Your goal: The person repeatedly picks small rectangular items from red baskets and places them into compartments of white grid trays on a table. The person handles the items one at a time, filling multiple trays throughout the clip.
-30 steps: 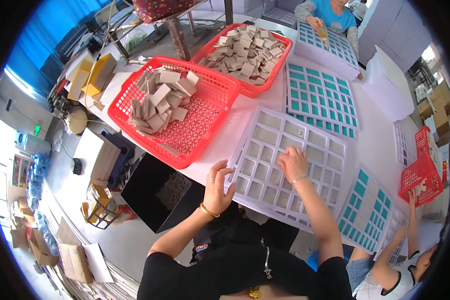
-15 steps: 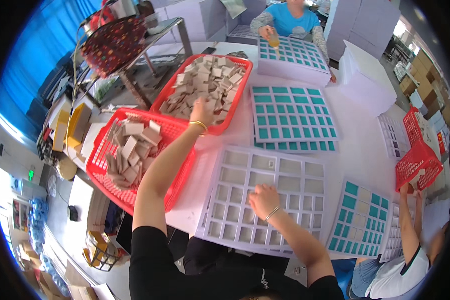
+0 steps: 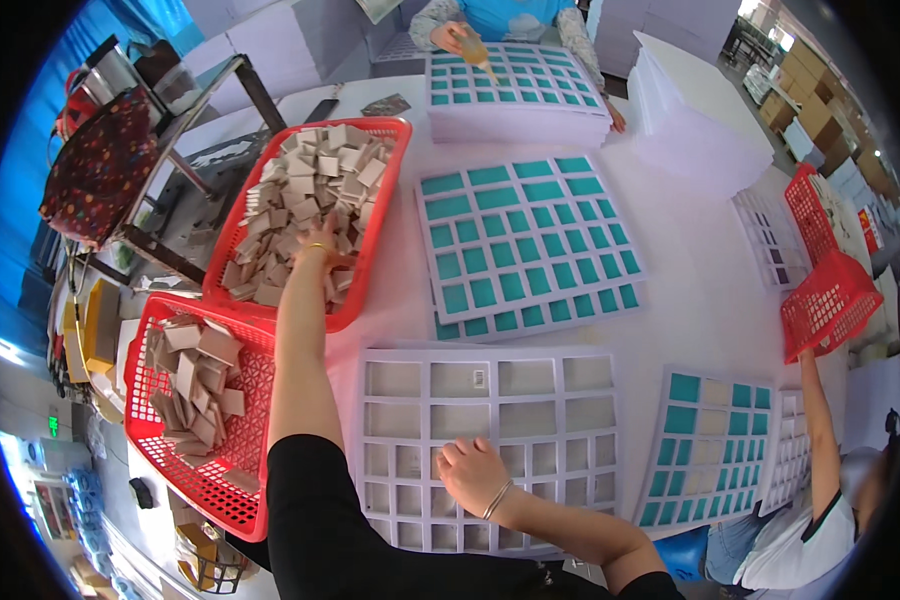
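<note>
A white grid tray with teal-filled cells (image 3: pixel 525 240) lies at the middle of the white bench (image 3: pixel 710 290), and a stack of similar trays (image 3: pixel 515 95) sits at the far edge before another person (image 3: pixel 510 15). A small red basket (image 3: pixel 830 290) stands at the right. A nearer red basket of tan card pieces (image 3: pixel 195 400) rests at the left. A patterned bag (image 3: pixel 95 170) hangs beyond.

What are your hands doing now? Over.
Left hand in far red basket, among tan tiles. Right hand on white grid tray. Nothing blocking.
</note>
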Motion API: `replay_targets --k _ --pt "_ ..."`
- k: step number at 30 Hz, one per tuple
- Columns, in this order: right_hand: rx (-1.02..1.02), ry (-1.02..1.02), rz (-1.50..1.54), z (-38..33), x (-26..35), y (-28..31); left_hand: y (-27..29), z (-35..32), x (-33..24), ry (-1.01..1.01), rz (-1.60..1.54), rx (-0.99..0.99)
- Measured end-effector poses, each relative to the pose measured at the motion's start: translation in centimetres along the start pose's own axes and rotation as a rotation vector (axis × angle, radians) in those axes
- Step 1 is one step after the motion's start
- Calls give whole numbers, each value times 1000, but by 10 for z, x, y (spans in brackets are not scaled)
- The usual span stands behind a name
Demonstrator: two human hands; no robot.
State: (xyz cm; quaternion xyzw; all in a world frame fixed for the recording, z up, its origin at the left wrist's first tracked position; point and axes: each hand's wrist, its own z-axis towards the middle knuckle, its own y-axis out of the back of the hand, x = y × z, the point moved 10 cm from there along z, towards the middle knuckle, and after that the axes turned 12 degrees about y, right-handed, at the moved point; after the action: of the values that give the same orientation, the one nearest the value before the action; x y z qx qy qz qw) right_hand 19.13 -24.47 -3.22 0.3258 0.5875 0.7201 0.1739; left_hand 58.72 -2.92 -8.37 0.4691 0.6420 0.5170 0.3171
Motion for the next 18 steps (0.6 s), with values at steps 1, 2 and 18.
replay_targets --k 1,2,18 --pt "-6 -7 15 0 -2 2 -2 5 3 -14 24 7" --pt "-16 -16 37 -2 -3 0 -4 14 10 -28 48 16" --pt "58 -140 -30 -5 1 -15 38 -13 83 40 -1411 -53"
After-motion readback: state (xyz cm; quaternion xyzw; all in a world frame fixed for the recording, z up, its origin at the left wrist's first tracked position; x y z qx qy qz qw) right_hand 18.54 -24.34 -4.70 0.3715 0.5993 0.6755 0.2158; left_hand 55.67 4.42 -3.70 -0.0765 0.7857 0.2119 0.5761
